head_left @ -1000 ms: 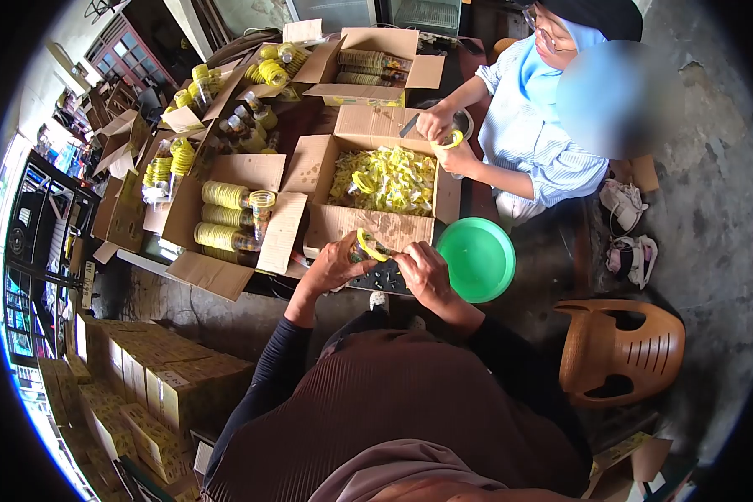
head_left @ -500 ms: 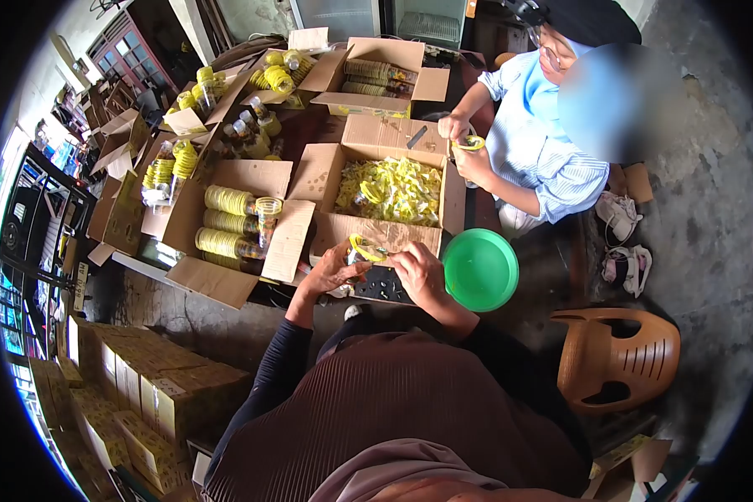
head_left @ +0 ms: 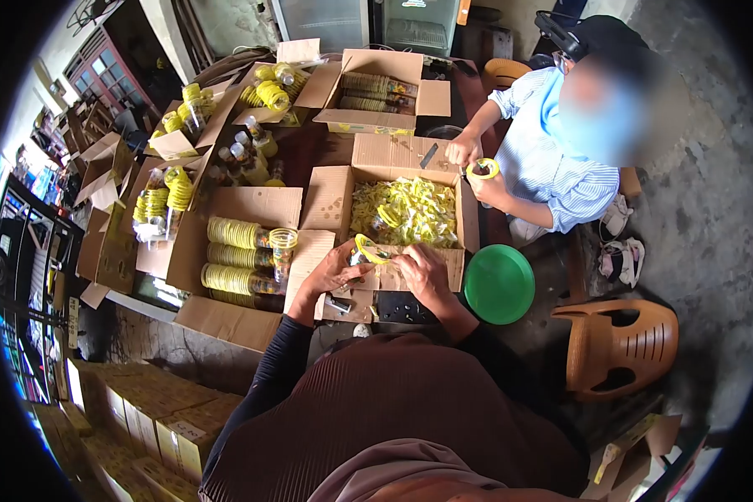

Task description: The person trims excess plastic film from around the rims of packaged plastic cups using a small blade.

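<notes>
My left hand (head_left: 335,270) is wrapped round a clear plastic cup with a yellow rim (head_left: 366,253), which tilts toward the right. At the cup's right side, the fingers of my right hand (head_left: 425,274) are pinched together near the rim. What they hold, if anything, is too small to make out. Both hands are over the near edge of an open cardboard box (head_left: 326,199). Inside it lies a heap of small yellow-and-white pieces (head_left: 422,209), with a stack of yellow rings (head_left: 388,215) on top.
A green basin (head_left: 499,284) stands right of the box. Across from me, a co-worker (head_left: 523,125) holds another yellow-rimmed cup (head_left: 483,169). Open boxes on the left hold stacked yellow-rimmed cups (head_left: 230,255). A brown plastic chair (head_left: 619,347) is at the right.
The view has shifted, so the box and basin appear lower and further right. My hands stay at the cup, whose rim now faces more to the side. The co-worker's cup has turned slightly.
</notes>
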`<state>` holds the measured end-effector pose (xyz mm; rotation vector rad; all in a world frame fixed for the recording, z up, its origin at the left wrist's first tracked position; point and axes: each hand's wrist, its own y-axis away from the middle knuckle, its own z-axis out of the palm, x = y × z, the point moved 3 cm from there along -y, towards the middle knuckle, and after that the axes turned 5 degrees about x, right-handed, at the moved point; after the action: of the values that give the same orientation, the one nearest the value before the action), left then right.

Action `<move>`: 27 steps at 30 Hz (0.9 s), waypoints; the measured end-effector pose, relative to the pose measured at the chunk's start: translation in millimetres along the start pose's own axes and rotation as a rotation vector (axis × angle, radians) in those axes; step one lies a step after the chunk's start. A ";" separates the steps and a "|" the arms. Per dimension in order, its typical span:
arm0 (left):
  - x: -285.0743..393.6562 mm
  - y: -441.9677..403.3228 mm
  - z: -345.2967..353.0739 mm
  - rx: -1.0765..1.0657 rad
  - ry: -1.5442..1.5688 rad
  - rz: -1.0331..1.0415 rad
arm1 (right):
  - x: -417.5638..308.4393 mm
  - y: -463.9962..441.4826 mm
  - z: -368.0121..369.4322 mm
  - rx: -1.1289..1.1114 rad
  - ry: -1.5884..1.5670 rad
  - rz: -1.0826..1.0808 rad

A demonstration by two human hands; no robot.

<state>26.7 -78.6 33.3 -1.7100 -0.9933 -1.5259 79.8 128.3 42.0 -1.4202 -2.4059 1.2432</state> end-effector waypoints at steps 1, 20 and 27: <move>4.1 -3.1 -6.0 -0.050 -0.036 -0.004 | -4.2 -5.2 -0.9 -0.010 -0.009 -0.009; -32.7 -54.0 -5.3 -0.015 0.121 0.067 | 41.4 -13.5 24.4 0.292 -0.369 0.572; -18.6 -51.6 -10.1 0.090 -0.136 0.151 | 28.4 -27.4 -8.8 0.180 -0.251 0.352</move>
<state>-23.5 -62.9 14.8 -1.8004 -0.9621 -1.2647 48.6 148.7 57.6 -1.7779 -2.1722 1.7642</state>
